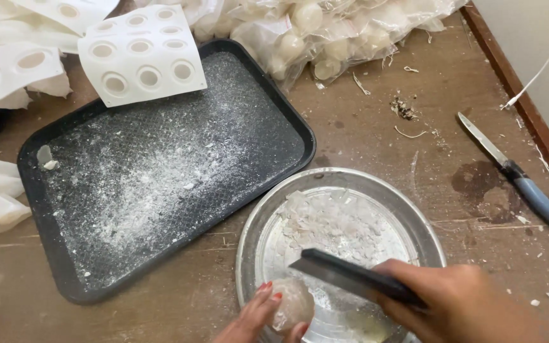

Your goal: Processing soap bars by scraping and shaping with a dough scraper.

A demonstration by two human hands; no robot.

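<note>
My left hand (258, 317) grips a round, translucent whitish ball (292, 305) over the near edge of a round metal pan (249, 235). My right hand (459, 302) holds a flat dark blade (344, 272) that slants across the pan just above and to the right of the ball. White flakes and shavings (335, 222) lie piled in the pan's middle. Both hands are cut off by the bottom edge of the view.
A black rectangular tray (65, 136) dusted with white crumbs lies at left, a white mould with round cavities (141, 54) overlapping its far edge. Clear bags of pale balls (325, 32) sit at the back. A blue-handled knife (519, 178) lies at right near the table's raised wooden edge (522, 101).
</note>
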